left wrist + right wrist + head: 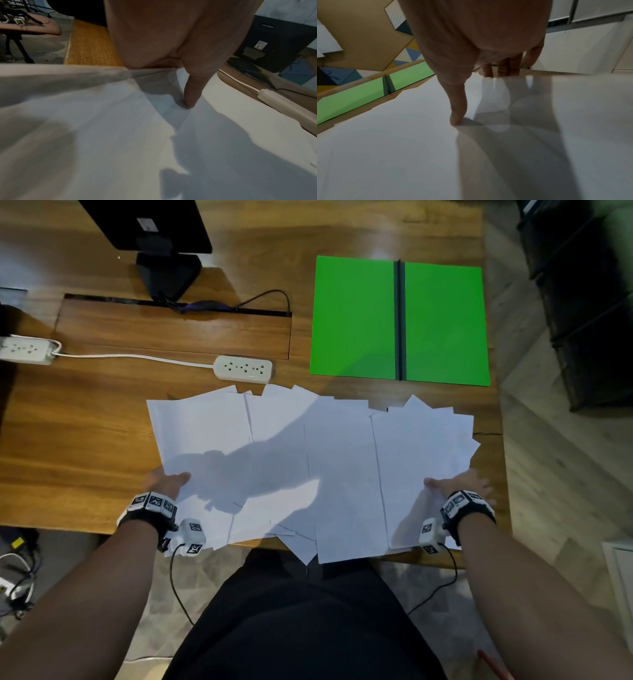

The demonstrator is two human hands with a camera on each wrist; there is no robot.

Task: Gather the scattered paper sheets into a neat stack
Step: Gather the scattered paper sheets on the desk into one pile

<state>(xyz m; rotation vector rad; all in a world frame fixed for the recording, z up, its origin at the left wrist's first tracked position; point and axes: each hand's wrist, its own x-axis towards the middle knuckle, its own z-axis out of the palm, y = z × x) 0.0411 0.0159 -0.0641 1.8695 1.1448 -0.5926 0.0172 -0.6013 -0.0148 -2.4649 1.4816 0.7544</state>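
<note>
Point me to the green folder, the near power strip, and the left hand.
green folder [356, 316], head view, left cover.
power strip [244, 368], head view, top face.
left hand [169, 482], head view, back of hand gripping the paper sheets' [308, 457] left edge.

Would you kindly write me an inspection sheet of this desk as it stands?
Surface: wooden desk, cable slot at the back.
Job's things: white paper sheets fanned unevenly, overhanging the near edge.
Clutter: open green folder; monitor stand.
Grippers: left hand pinches the spread's left edge, thumb on top; right hand pinches the right edge likewise.
Cables: two power strips joined by a white cord; black cable at the slot.
Surroundings: pale floor; black shelving, right.
</note>
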